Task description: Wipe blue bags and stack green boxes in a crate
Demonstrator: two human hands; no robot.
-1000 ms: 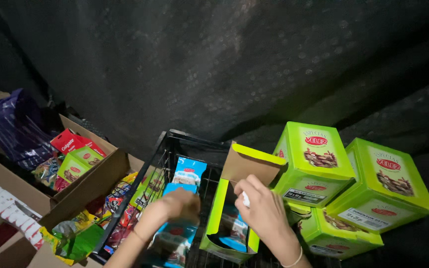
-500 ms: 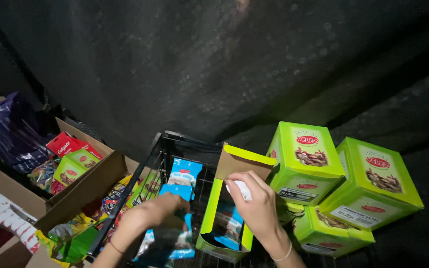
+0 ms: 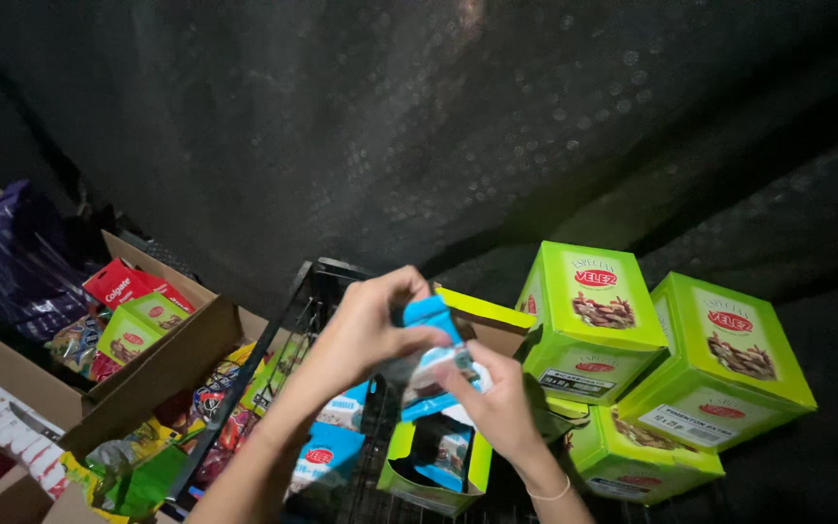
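Note:
My left hand point(image 3: 372, 322) and my right hand point(image 3: 499, 396) together hold up a small blue and clear snack packet point(image 3: 431, 361). The left pinches its blue top, the right grips its lower end. Directly below stands an open lime-green carton point(image 3: 438, 456) with more blue packets inside, its flap raised behind my hands. The carton rests in a black wire basket point(image 3: 310, 291). Other blue packets point(image 3: 327, 456) lie in the basket to the left of the carton.
Three shut lime-green cartons point(image 3: 596, 320) are stacked at the right. An open cardboard box point(image 3: 162, 354) at the left holds red and green packs, with a purple bag point(image 3: 7, 247) behind it. Colourful wrapped sweets point(image 3: 215, 398) lie beside the basket. A dark sheet covers the background.
Both hands rose from the basket and carton and came together. They now hold one blue packet up above the open carton.

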